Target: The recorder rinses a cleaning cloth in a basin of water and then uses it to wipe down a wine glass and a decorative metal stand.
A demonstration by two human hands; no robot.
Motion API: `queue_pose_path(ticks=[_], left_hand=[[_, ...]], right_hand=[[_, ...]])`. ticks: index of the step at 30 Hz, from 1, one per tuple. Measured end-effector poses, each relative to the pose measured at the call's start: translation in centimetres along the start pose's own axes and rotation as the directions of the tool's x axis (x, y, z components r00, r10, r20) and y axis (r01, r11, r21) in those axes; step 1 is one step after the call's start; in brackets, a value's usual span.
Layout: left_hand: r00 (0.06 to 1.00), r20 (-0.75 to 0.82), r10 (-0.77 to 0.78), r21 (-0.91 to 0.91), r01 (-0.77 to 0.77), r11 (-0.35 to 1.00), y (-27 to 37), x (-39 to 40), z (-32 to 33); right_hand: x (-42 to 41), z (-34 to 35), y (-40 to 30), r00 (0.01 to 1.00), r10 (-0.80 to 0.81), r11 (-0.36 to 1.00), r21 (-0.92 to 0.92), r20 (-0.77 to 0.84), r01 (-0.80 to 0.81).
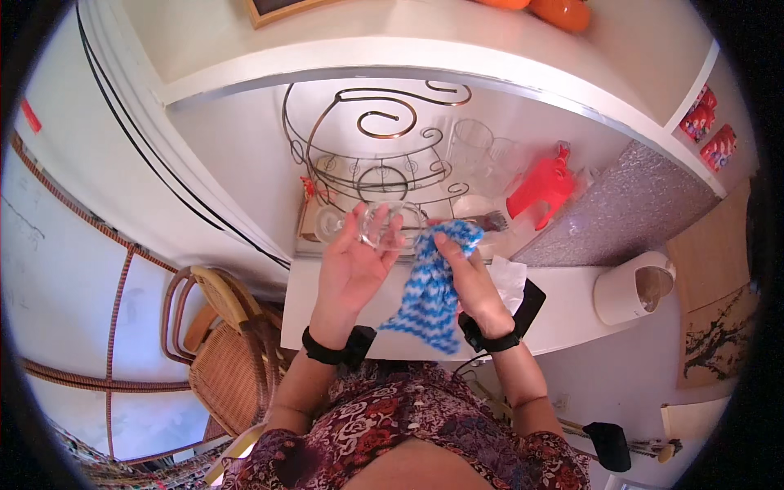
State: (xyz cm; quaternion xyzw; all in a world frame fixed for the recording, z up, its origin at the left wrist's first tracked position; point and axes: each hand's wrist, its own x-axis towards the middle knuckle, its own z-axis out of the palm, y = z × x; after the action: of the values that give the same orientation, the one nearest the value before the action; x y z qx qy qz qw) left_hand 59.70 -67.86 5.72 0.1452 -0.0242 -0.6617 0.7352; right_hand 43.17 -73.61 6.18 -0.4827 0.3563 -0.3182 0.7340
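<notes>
My left hand (355,275) is turned palm up, its fingers around a clear glass vessel (411,225) that looks stemmed. A round clear piece like a foot (329,224) shows left of the fingers; whether it belongs to the same glass I cannot tell. A blue-and-white striped knitted cloth (432,294) hangs from my right hand (468,278), pinched beneath the thumb just right of the glass. Both hands are above the front of a white counter (361,334).
A dark wire rack (384,133) with scrolls stands in the niche ahead. Clear glasses (473,138), a red plastic item (542,190) and a brush (493,220) are nearby. A white bin (621,291) sits right; wicker chairs (226,373) stand left. A shelf (429,52) overhangs.
</notes>
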Motion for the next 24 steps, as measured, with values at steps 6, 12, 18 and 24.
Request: queue_pose_path(ticks=[6,12,18,24], left_hand=[[0.981,0.011,-0.195,-0.026,0.195,0.981,-1.9,-0.1,-0.7],[0.92,0.05,-0.39,0.148,0.379,0.913,-2.5,0.0,-0.7],[0.935,0.099,-0.341,0.67,0.191,0.718,-2.4,-1.1,1.4],[0.992,0.129,-0.008,0.843,-0.105,0.528,-2.3,-0.3,1.1]], right_hand=[[-0.5,1.3,-1.9,0.774,-0.603,0.588,-0.547,0.194,0.596],[-0.8,0.4,-2.2,0.846,-0.531,0.762,-0.46,-0.043,0.455],[-0.6,-3.0,-3.8,0.714,-0.649,0.725,-0.5,-0.263,0.474],[-1.1,-5.0,-4.2,0.509,-0.828,0.487,-0.752,-0.235,0.445]])
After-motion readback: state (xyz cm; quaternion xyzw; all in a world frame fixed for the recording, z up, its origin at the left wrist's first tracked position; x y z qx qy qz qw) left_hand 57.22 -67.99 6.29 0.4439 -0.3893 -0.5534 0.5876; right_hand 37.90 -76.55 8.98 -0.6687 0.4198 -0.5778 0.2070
